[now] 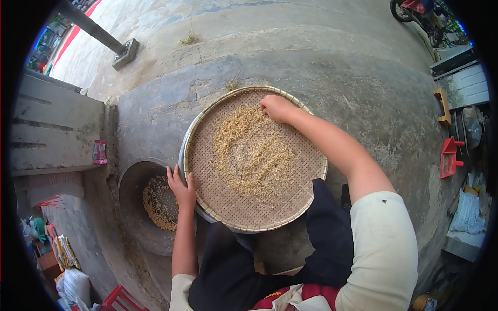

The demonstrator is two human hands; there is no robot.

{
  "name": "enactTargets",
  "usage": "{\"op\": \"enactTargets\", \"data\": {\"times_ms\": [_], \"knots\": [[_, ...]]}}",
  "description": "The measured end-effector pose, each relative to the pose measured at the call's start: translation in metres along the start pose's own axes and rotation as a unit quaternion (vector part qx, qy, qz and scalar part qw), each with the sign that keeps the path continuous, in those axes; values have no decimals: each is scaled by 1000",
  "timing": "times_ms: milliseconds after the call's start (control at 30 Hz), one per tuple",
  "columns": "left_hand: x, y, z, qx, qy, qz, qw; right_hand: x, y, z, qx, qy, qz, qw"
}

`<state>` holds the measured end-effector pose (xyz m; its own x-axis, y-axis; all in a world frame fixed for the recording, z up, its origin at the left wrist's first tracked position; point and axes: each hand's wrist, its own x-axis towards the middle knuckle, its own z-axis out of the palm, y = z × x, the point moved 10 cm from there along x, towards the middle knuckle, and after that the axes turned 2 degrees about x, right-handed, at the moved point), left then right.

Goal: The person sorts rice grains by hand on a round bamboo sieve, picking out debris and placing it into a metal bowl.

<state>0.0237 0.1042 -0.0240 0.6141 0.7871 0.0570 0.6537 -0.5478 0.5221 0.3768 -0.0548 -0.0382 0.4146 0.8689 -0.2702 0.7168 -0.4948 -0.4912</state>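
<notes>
A round woven bamboo winnowing tray [205, 192] lies in front of my knees, over a metal basin [183, 150] whose edge shows on the left. Unhusked grain [254, 160], which looks like rice, is spread across its middle. My right hand [276, 108] is at the tray's far rim, above the edge of the grain. Its fingers are bent together in a pinch; what they hold is hidden. At the near left rim is my left hand [182, 191], its fingers spread and its thumb beside the rim. More grain [160, 205] lies in a dark, wide bowl [132, 194] left of the tray.
A concrete ledge [57, 124] with a pink packet [100, 152] stands at left. To the right are a red plastic object [450, 155], a small wooden stool [442, 106] and sacks [467, 212]. A post [96, 28] and a motorbike [423, 18] are farther off.
</notes>
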Motion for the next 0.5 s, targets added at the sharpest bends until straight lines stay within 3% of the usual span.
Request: {"op": "enactTargets", "data": {"times_ms": [167, 233, 300, 333, 367, 433, 500], "knots": [[1, -4, 0, 8, 10, -3, 1000, 5, -8, -5, -16, -19, 27, 999], [0, -3, 0, 7, 12, 2, 1000, 11, -27, -15, 3, 22, 16, 1000], [1, -5, -1, 1, 19, -4, 1000, 20, -84, -12, 128, -11, -59, 990], [0, -3, -2, -2, 17, -7, 1000, 19, -125, -11, 214, -41, -109, 970], [0, -2, -1, -5, 13, -8, 1000, 11, -171, 0, 351, -165, -143, 911], [0, -2, 1, -2, 15, -1, 1000, -12, -240, 0, 534, -260, -153, 790], [0, 0, -2, 0, 16, 1, 1000, -8, -257, 4, 556, -269, -166, 769]]}}
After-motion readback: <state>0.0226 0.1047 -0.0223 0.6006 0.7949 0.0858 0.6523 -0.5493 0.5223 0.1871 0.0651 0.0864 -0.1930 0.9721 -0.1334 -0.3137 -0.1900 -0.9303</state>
